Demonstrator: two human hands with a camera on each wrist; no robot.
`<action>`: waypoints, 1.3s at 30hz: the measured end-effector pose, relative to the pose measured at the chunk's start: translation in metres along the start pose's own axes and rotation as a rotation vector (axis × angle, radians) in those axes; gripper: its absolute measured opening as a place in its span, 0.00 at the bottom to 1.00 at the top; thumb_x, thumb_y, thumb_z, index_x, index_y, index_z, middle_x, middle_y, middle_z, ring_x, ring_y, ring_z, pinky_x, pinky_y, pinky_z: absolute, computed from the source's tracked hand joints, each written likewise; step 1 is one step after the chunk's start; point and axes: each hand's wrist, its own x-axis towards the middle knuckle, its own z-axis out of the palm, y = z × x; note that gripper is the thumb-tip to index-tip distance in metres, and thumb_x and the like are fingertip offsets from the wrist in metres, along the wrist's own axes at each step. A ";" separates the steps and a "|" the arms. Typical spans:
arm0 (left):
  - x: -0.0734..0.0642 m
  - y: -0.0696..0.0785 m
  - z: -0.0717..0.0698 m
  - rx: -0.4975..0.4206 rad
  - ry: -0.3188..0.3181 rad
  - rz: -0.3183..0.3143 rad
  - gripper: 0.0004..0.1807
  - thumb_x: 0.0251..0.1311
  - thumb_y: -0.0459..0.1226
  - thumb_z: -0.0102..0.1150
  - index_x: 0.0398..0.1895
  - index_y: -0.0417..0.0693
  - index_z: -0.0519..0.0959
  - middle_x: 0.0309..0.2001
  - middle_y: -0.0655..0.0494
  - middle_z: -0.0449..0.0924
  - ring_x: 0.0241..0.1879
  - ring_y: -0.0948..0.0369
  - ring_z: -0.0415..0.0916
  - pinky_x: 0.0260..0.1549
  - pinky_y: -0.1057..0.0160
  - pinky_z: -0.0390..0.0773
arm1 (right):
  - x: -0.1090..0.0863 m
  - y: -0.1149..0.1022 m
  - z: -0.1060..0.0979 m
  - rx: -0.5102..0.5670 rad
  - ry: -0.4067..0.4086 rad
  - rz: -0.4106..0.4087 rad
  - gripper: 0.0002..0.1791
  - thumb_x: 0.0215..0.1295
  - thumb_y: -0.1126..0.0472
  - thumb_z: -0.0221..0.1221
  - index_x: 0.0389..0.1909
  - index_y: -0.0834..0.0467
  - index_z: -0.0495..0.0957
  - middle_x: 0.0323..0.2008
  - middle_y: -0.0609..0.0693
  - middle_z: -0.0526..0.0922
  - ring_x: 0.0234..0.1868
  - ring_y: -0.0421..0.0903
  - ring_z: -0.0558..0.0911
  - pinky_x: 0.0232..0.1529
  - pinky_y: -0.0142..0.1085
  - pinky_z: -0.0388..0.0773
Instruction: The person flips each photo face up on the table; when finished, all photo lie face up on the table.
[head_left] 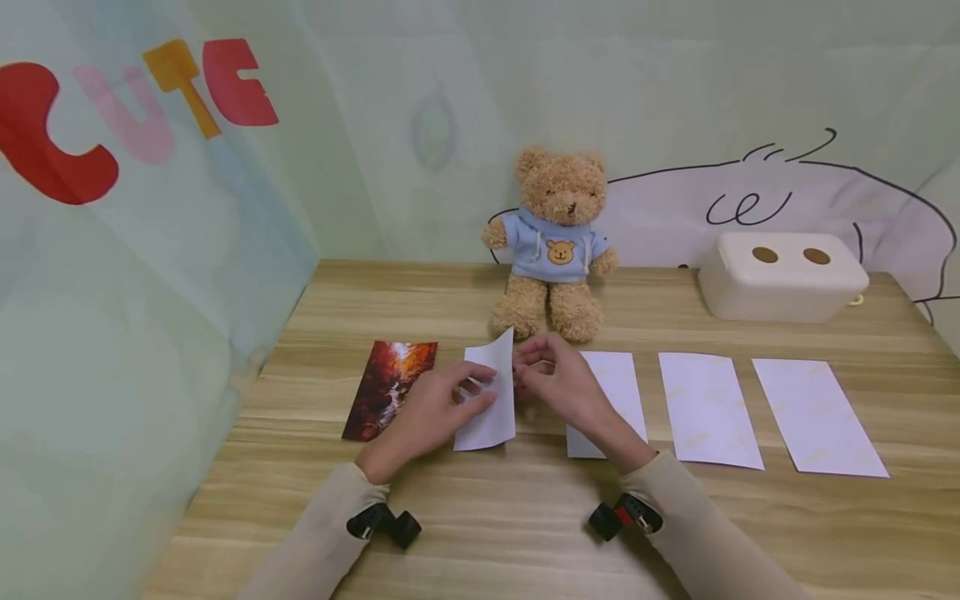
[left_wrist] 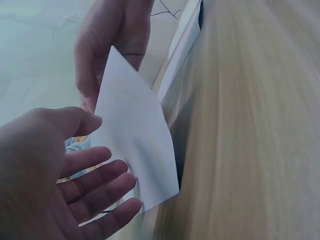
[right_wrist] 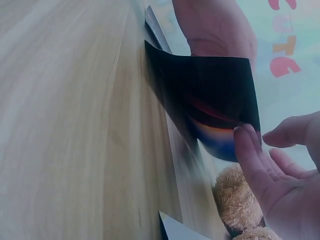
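Note:
A photo print (head_left: 487,400) stands partly lifted, its white back towards the head camera and its right edge raised and bowed. The right wrist view shows its dark picture side (right_wrist: 210,90) with an orange and blue band. My right hand (head_left: 558,379) pinches the raised edge between fingertips and thumb. Against the white back (left_wrist: 132,115) lies my left hand (head_left: 431,408), its fingers loosely spread and slightly bent. Left of it, an autumn stream photo (head_left: 371,404) lies face up, partly behind the left hand.
Three white-backed prints, a near one (head_left: 618,383), a middle one (head_left: 708,408) and a far right one (head_left: 821,417), lie on the wooden table (head_left: 510,533). A teddy bear (head_left: 558,242) in a blue hoodie sits behind. A white box (head_left: 783,279) with two oval holes stands back right.

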 end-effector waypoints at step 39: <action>0.000 0.021 -0.012 -0.481 0.129 -0.235 0.14 0.74 0.37 0.64 0.54 0.34 0.85 0.45 0.44 0.89 0.39 0.57 0.87 0.40 0.54 0.88 | -0.004 -0.001 0.010 -0.014 -0.099 -0.249 0.27 0.65 0.73 0.71 0.65 0.64 0.79 0.54 0.59 0.81 0.50 0.55 0.86 0.49 0.44 0.86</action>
